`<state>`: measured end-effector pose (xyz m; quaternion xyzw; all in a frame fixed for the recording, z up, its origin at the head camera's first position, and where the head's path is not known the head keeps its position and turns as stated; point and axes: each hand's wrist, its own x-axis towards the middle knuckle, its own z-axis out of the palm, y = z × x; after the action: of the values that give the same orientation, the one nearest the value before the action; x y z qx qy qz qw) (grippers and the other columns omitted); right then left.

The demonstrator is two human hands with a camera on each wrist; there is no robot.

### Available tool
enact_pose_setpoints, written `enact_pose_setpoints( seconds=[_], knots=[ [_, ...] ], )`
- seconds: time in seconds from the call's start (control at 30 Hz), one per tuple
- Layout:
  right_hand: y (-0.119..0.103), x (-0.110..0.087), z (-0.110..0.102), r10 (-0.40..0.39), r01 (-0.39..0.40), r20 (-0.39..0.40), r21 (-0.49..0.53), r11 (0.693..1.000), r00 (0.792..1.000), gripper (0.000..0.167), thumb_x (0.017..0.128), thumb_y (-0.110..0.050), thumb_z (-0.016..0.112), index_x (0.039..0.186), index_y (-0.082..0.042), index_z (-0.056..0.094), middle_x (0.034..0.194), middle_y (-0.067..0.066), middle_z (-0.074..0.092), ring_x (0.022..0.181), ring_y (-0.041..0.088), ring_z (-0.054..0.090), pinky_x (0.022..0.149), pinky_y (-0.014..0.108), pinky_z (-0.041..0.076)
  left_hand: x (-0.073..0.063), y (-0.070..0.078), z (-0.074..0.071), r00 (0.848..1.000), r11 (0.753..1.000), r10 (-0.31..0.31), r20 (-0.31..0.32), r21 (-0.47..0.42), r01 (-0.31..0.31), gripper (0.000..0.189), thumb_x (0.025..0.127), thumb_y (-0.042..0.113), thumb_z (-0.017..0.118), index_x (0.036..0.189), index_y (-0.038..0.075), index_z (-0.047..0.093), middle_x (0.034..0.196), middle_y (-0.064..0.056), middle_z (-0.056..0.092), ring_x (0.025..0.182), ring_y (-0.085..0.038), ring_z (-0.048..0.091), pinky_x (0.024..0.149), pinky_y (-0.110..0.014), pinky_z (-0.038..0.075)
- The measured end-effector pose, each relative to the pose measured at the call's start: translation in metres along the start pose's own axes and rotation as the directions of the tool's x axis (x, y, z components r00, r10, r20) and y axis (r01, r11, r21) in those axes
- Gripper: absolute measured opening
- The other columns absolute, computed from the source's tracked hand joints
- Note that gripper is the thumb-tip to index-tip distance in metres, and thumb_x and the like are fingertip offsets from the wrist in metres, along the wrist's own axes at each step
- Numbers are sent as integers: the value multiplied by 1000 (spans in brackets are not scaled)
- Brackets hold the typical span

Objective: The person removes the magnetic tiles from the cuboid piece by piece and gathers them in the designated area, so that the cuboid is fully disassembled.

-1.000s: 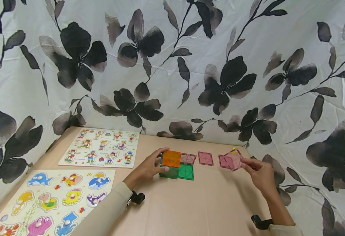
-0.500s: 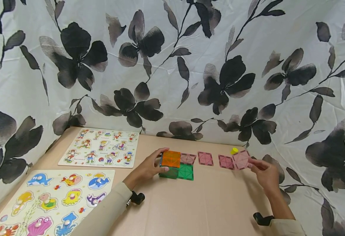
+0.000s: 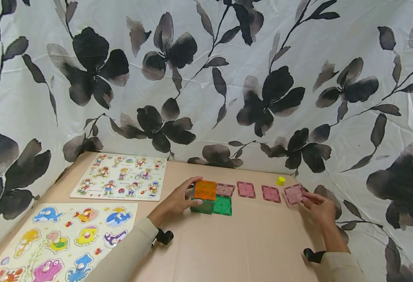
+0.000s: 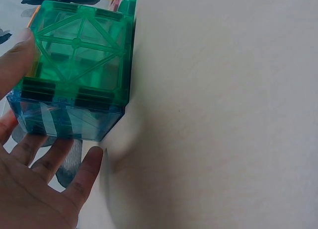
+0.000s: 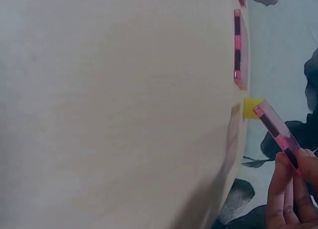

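My left hand (image 3: 182,197) holds a cube of see-through magnetic tiles (image 4: 77,55) at its left end, thumb on the front. The cube has an orange top, a green front and a blue side. Joined on its right are a green tile (image 3: 222,205) and a pink tile (image 3: 225,189). Between thumb and fingers, my right hand (image 3: 319,207) pinches a loose pink magnetic tile (image 3: 292,194) by its edge, tilted in the right wrist view. To its left lie two more pink tiles, one farther off (image 3: 246,189) and one nearer (image 3: 271,194).
A small yellow cylinder (image 3: 281,180) stands near the table's back edge, behind the pink tiles. At the left lie two peg puzzle boards, one with sea animals (image 3: 69,213) and one with children figures (image 3: 116,188). A floral cloth (image 3: 206,98) hangs behind the table (image 3: 227,250).
My right hand has moved right with its pink tile, away from the pink tile it overlapped, uncovering the yellow cylinder. The left hand and cube have stayed put.
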<state>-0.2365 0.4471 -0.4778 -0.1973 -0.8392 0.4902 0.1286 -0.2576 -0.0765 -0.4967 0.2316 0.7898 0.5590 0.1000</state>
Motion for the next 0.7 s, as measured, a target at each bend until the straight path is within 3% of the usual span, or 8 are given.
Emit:
enact_pose_setpoints(
  seconds=[0.2, 0.53, 0.7],
  knots=[
    [12, 14, 3, 89, -91, 28, 86, 992, 996, 42, 103, -5, 68, 143, 4, 63, 91, -24, 71, 79, -8, 70, 79, 16, 62, -1, 0, 0, 1000, 1000, 9, 2, 13, -9, 82, 98, 19, 78, 166, 23, 33, 170, -12, 36, 157, -47, 34, 120, -71, 38],
    [21, 28, 11, 162, -171, 62, 172, 970, 985, 45, 103, -2, 66, 148, 4, 59, 86, -23, 70, 79, -1, 74, 77, 20, 63, -1, -1, 0, 1000, 1000, 17, 1, 12, -17, 81, 98, 19, 78, 165, 25, 34, 170, -11, 36, 157, -48, 34, 119, -72, 38],
    [21, 33, 11, 182, -189, 60, 132, 973, 981, 45, 104, -3, 64, 148, 2, 59, 87, -19, 69, 77, 1, 73, 74, 19, 63, -1, -2, -1, 1000, 1000, 19, 7, 10, -19, 80, 98, 20, 78, 165, 27, 34, 170, -12, 37, 157, -48, 34, 119, -72, 38]
  ],
)
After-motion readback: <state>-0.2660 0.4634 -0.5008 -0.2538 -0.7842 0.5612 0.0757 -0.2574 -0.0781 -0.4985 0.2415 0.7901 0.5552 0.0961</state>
